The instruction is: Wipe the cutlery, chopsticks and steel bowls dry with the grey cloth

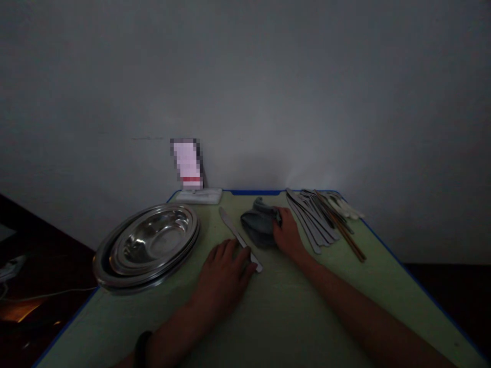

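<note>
A table knife lies slantwise on the green table, blade pointing away from me. My left hand is low over its handle, with thumb and index finger closed about it; the other fingers curve down near the tabletop. To the right of the knife, my right hand grips a bunched dark grey-green cloth by its right side. The cloth rests on the table, and some of my right fingertips are hidden in its folds.
Stacked steel basins stand at left. On the right lie several table knives, other cutlery, brown chopsticks and pale spoons. A blurred-out phone stands on a white base by the wall. The table has a blue edge.
</note>
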`<action>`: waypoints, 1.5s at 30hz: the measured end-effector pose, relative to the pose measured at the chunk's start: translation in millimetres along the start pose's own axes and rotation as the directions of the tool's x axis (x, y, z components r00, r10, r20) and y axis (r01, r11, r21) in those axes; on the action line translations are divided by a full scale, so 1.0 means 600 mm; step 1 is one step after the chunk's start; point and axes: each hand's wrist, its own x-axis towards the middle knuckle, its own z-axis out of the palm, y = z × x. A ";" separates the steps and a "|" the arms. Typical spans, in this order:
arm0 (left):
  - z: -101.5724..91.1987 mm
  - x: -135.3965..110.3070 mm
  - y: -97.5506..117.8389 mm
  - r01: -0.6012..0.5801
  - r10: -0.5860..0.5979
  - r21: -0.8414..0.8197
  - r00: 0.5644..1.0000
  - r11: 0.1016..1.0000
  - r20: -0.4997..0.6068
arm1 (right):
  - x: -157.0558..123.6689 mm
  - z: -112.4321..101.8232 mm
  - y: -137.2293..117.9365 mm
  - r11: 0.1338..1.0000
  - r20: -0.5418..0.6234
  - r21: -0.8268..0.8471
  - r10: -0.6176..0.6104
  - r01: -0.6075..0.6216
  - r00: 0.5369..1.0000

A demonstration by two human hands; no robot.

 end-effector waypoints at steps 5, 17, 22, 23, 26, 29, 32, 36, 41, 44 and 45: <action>-0.010 -0.002 -0.007 0.079 -0.079 0.034 0.997 0.996 0.003 | 0.008 -0.006 0.004 0.982 -0.183 0.132 0.156 -0.133 0.971; -0.069 0.008 -0.005 0.191 -0.222 0.114 0.877 0.975 0.427 | 0.025 -0.023 0.010 0.888 -0.013 0.386 0.275 -0.249 0.961; -0.065 0.008 -0.012 0.157 -0.214 0.168 0.887 0.973 0.410 | 0.025 -0.014 0.019 0.964 -0.161 0.239 0.154 -0.112 0.975; -0.064 0.005 -0.015 0.155 -0.209 0.162 0.889 0.975 0.408 | 0.025 -0.013 0.019 0.978 -0.165 0.192 0.115 -0.082 0.980; -0.061 -0.004 -0.025 0.173 -0.181 0.056 0.896 0.983 0.404 | 0.032 -0.018 0.021 0.990 -0.122 0.090 0.117 -0.106 0.986; -0.052 -0.006 -0.033 0.255 -0.184 -0.155 0.912 0.954 0.366 | 0.046 -0.033 0.018 0.967 -0.039 0.097 0.239 -0.234 0.970; -0.039 0.003 -0.033 0.289 -0.197 -0.398 0.946 0.871 0.256 | 0.059 -0.053 0.006 0.923 0.129 0.150 0.338 -0.355 0.932; -0.020 0.033 -0.021 0.221 -0.191 -0.620 0.975 0.753 0.116 | 0.061 -0.069 -0.010 0.816 0.424 0.163 0.449 -0.554 0.786; 0.004 0.077 -0.008 0.211 -0.190 -0.704 0.976 0.678 0.109 | 0.052 -0.054 0.002 0.668 0.502 0.357 0.452 -0.653 0.737; 0.015 0.091 -0.008 0.227 -0.243 -0.794 0.964 0.564 0.103 | 0.052 -0.047 0.005 0.475 0.654 0.505 0.334 -0.720 0.679; 0.018 0.093 -0.009 0.229 -0.261 -0.836 0.959 0.498 0.107 | 0.053 -0.046 0.003 0.435 0.661 0.546 0.301 -0.716 0.687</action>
